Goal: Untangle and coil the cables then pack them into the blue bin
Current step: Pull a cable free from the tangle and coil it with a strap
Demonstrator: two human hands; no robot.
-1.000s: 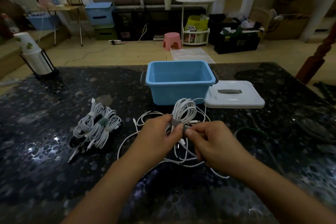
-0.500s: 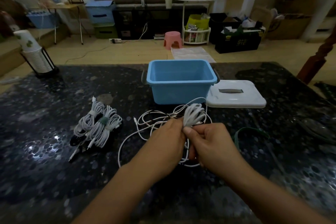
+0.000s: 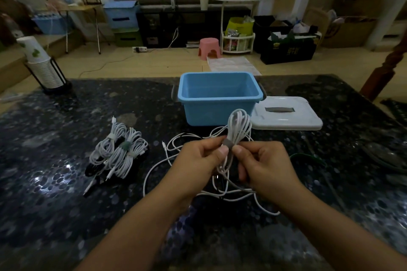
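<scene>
From my remote view: blue bin (image 3: 217, 103) at 12 o'clock of the hands, open-topped, nothing visible inside. Its white lid (image 3: 286, 115) lies flat on the table just beside it at 3 o'clock.

Count, left to right: stack of paper cups (image 3: 38, 59) in a black holder at far 10 o'clock; two white coiled bundles (image 3: 119, 152), each strapped at the middle, lying touching at 9 o'clock of the hands; one coiled white cable (image 3: 239, 126) held upright between the hands; loose white cable loops (image 3: 176, 152) spread on the table beneath and around the hands.

Left hand (image 3: 198, 165) pinches the grey strap (image 3: 228, 145) at the coil's waist with thumb and forefinger. Right hand (image 3: 264, 167) grasps the same waist from the other side, fingers curled, thumb tip against the strap.

Surface: dark speckled stone table (image 3: 55, 182), glossy highlights at 8 o'clock. Room beyond: wooden floor, pink stool (image 3: 209, 47), storage boxes along the far wall.
</scene>
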